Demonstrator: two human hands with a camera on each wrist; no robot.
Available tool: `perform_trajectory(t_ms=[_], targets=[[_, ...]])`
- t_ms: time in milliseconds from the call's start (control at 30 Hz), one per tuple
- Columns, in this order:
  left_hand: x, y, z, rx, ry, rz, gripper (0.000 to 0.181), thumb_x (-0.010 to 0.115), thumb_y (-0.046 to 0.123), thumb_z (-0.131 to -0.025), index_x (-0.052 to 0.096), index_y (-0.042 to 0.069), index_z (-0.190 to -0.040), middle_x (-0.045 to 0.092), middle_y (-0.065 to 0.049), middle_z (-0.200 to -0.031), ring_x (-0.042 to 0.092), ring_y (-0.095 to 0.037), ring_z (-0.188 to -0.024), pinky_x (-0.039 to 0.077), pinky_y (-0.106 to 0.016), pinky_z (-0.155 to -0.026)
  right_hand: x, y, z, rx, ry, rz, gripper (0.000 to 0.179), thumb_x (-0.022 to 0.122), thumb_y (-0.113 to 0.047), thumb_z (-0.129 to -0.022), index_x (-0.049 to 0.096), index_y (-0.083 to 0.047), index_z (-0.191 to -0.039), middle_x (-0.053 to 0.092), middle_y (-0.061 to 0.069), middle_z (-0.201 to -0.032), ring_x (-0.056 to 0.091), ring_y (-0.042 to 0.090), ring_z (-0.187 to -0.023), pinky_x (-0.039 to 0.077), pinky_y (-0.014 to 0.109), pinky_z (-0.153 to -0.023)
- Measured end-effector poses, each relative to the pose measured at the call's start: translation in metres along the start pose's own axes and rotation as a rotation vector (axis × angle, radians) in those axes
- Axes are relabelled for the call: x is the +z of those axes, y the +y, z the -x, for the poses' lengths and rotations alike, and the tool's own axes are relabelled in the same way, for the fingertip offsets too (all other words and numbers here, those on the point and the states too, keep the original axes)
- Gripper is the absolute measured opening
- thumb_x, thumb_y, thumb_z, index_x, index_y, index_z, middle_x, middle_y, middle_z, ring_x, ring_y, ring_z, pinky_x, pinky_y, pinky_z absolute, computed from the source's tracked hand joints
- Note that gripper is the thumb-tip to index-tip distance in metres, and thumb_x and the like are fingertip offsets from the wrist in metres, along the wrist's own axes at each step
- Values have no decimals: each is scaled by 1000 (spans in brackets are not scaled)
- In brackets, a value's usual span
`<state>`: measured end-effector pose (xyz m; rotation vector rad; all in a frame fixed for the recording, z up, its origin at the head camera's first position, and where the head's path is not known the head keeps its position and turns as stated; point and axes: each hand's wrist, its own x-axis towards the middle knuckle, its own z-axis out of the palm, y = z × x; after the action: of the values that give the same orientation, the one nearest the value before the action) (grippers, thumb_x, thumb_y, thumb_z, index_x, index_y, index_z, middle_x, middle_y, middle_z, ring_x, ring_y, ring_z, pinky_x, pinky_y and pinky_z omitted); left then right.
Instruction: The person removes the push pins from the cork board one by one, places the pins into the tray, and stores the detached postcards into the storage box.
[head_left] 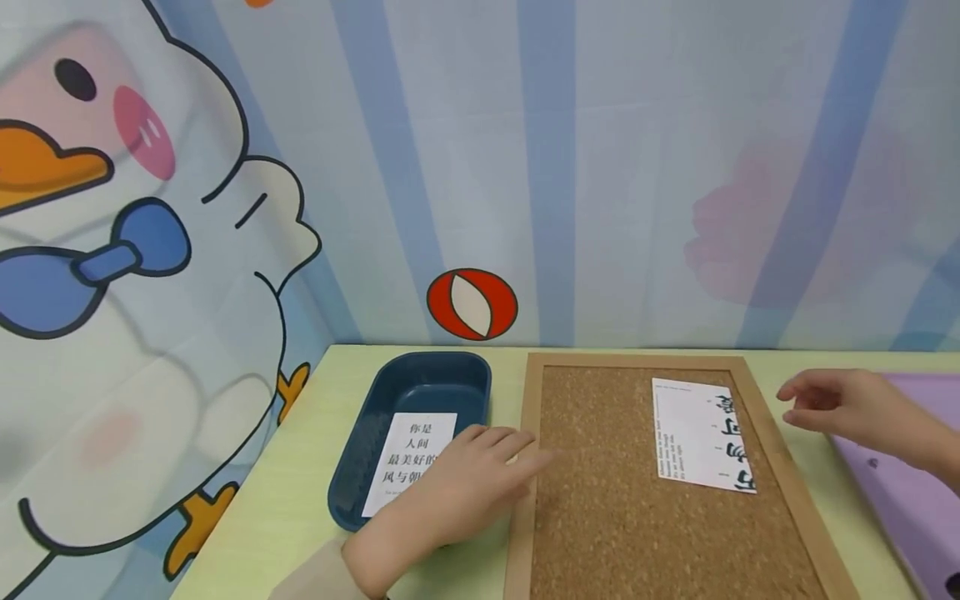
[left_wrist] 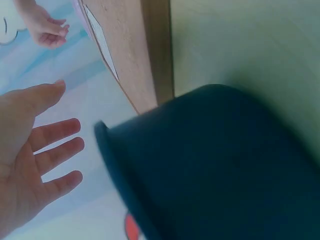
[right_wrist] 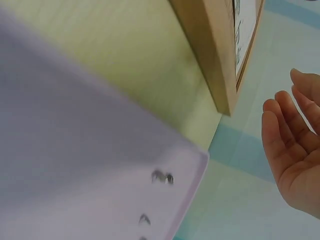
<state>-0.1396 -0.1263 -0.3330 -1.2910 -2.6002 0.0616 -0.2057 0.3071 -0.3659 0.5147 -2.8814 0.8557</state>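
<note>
My left hand (head_left: pixel 476 479) hovers between a dark blue tray (head_left: pixel 468 375) and a wood-framed corkboard (head_left: pixel 592 533). In the left wrist view its fingers (left_wrist: pixel 57 160) are spread and relaxed, with nothing in them. Printed with Chinese text, a white card (head_left: pixel 412 437) lies in the blue tray, partly hidden by this hand. Another white card (head_left: pixel 693 433), bearing large dark characters along one side, lies on the upper right of the corkboard. Beyond the board's right edge, my right hand (head_left: pixel 855 408) is raised, empty, with fingers loosely bent.
A lilac tray (head_left: pixel 915 467) sits at the right on the pale yellow table (head_left: pixel 277 500). Several small metallic pieces (right_wrist: pixel 162 177) lie in it. Behind the table hangs a light blue striped cloth (head_left: pixel 630 208) with a cartoon bird on the left.
</note>
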Motion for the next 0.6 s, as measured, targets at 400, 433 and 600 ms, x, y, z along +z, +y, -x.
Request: perform_trajectory(t_ms=[400, 433, 600], targets=[[1, -26, 37, -207, 21, 96, 48, 67, 30, -86, 54, 20, -131, 54, -7, -129, 53, -25, -114, 45, -46, -89, 30, -26, -4, 177, -183, -417, 39, 59, -10, -91, 50, 16, -117, 60, 9, -93, 59, 10, -75, 53, 31, -64], [0, -28, 41, -227, 36, 91, 47, 68, 30, -86, 55, 20, -130, 55, -8, -128, 54, -25, -114, 46, -47, -88, 31, -27, -4, 186, -180, -414, 39, 59, -10, -91, 50, 16, -117, 60, 10, -93, 59, 11, -74, 53, 31, -64], [-3, -37, 59, -300, 127, 46, 46, 73, 23, -81, 59, 16, -124, 58, -9, -123, 57, -26, -109, 48, -46, -86, 35, -29, -3, 248, -176, -402, 41, 59, -8, -89, 48, 18, -119, 60, 11, -93, 58, 11, -73, 52, 30, -64]])
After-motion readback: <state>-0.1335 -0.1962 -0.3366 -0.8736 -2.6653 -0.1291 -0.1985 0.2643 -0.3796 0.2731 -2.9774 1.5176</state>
